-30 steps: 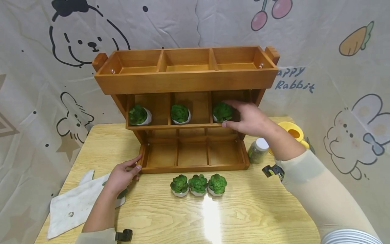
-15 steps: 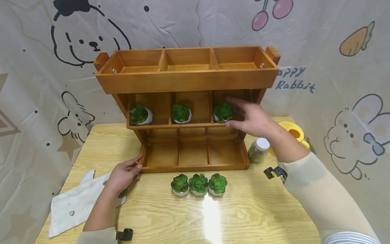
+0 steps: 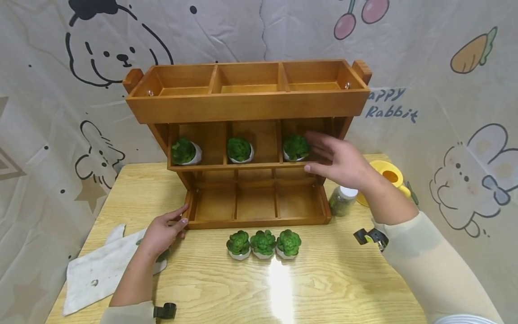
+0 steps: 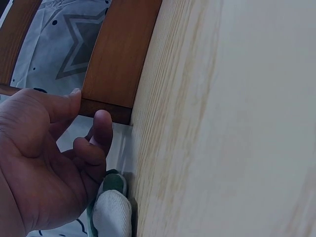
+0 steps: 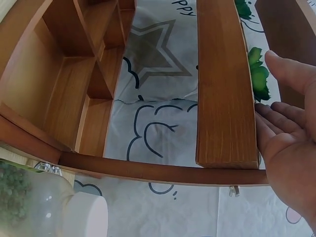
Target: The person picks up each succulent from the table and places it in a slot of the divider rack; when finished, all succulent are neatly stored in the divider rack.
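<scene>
A three-tier wooden shelf (image 3: 247, 108) stands on the table, each tier split into three compartments. Its middle tier holds one potted succulent per compartment: left (image 3: 184, 151), middle (image 3: 239, 150) and right (image 3: 296, 147). Just right of that last plant is my right hand (image 3: 344, 162), fingers extended and parted from it; the right wrist view shows the palm (image 5: 291, 143) beside green leaves (image 5: 258, 76). My left hand (image 3: 161, 233) touches the shelf's lower left front corner (image 4: 116, 106) with relaxed fingers. Three more potted succulents (image 3: 264, 244) stand in a row before the shelf.
A clear jar with a white lid (image 3: 343, 200) stands by the shelf's lower right corner, with a yellow watering can (image 3: 387, 173) behind it. White gloves (image 3: 101, 272) lie at left beneath the left forearm. Printed cloth (image 3: 425, 45) hangs behind.
My right hand has let go of the right-hand succulent on the middle tier and drawn back to the right. The plant stays in its compartment. My left hand keeps its place.
</scene>
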Motion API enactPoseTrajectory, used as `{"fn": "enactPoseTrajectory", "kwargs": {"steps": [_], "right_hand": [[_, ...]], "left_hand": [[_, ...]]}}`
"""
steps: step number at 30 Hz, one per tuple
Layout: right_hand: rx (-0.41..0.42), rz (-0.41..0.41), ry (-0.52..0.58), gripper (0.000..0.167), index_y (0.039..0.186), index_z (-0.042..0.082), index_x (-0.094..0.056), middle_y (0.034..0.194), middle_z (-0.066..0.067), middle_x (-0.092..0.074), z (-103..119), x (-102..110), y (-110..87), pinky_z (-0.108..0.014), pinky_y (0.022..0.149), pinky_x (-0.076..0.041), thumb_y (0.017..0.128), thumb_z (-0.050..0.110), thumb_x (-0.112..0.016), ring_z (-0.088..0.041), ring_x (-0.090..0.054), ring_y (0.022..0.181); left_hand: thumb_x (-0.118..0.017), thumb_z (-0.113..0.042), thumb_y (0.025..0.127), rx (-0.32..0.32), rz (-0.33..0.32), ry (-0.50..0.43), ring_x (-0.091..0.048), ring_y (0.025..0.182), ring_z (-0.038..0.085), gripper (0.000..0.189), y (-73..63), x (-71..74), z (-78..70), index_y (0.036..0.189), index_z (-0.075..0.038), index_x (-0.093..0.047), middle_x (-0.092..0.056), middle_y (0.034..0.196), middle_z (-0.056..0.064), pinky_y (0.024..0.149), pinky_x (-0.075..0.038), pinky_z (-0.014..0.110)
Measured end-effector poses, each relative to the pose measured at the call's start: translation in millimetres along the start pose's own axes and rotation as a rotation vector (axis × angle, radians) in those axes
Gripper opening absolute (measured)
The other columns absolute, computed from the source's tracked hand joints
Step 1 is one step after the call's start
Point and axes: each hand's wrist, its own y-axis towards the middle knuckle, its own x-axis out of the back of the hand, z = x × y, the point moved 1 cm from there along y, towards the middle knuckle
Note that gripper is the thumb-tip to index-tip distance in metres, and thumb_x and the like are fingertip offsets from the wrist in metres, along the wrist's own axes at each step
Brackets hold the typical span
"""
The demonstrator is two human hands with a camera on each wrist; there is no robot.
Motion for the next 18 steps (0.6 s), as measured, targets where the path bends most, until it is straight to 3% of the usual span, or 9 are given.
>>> {"fn": "enactPoseTrajectory", "kwargs": {"steps": [11, 18], "right_hand": [[0.027, -0.035, 0.000, 0.077, 0.158, 0.005, -0.042, 0.159, -0.012, -0.045, -1, -1, -15.7, -0.044, 0.110, -0.045, 0.093, 0.018, -0.082, -0.032, -0.052, 0.140], [0.017, -0.070, 0.069, 0.076, 0.157, 0.006, -0.043, 0.158, -0.011, -0.047, -4, -4, -30.1, -0.038, 0.110, -0.044, 0.092, 0.013, -0.081, -0.032, -0.052, 0.140]], "left_hand": [[-0.060, -0.027, 0.108, 0.008, 0.004, -0.011, -0.070, 0.084, 0.025, 0.055, -0.3, 0.3, 1.5, 0.160, -0.026, -0.043, -0.046, 0.144, 0.024, 0.050, -0.043, 0.028], [-0.060, -0.025, 0.108, 0.013, 0.005, -0.010, -0.070, 0.084, 0.026, 0.055, -1.6, 0.0, -1.1, 0.160, -0.026, -0.043, -0.046, 0.144, 0.024, 0.057, -0.048, 0.029]]}}
